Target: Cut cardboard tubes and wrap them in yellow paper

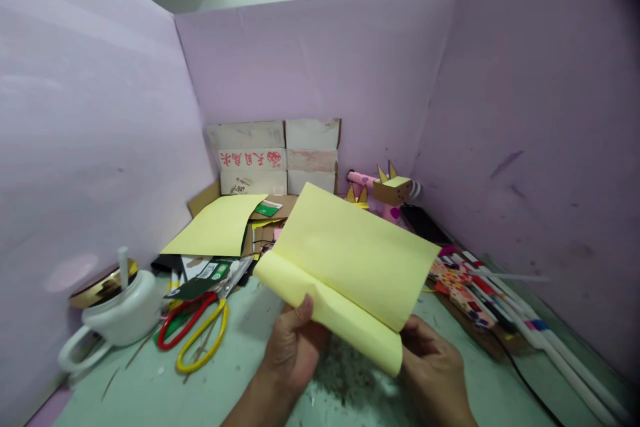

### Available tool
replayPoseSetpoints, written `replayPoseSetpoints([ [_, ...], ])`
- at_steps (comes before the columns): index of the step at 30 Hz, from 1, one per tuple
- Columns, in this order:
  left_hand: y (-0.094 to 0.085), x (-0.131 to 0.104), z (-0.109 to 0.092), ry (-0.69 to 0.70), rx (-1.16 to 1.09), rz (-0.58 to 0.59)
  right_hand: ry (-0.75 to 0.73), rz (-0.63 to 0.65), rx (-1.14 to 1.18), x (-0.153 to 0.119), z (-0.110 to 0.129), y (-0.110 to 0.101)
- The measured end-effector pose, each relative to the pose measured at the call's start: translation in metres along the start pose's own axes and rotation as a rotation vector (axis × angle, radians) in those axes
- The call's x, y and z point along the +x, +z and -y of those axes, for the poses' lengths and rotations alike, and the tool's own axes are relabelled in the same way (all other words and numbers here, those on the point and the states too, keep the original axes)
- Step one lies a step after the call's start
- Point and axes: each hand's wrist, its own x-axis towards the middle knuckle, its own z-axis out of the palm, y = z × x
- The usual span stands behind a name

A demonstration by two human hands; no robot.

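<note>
Between my hands a sheet of yellow paper (350, 250) is held up off the table, its near edge curled over into a loose roll. My left hand (297, 340) grips the rolled part, thumb on top and fingers underneath. At the roll's right end, my right hand (433, 363) pinches the paper, some of its fingers hidden behind the sheet. To the left of my left hand lies a pair of scissors (203, 337) with one red and one yellow handle loop, blades pointing away from me.
Another yellow sheet (215, 227) lies over cardboard at back left. A white mug (125, 310) with a gold lid stands left. Markers (520, 313) and a dark cable (520, 373) lie right. Flattened cardboard (255, 160) leans on the back wall beside a cardboard figure (393, 192). Purple panels enclose the table.
</note>
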Motion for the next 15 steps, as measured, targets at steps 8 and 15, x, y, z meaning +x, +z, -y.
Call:
replayPoseSetpoints([
  [8,-0.009,0.002,0.01,-0.079,0.194,0.161,-0.139,0.1,-0.063,0.007,0.003,0.007],
  [15,-0.008,0.009,0.007,-0.054,0.219,0.06,-0.047,0.366,-0.176,0.026,0.015,0.016],
])
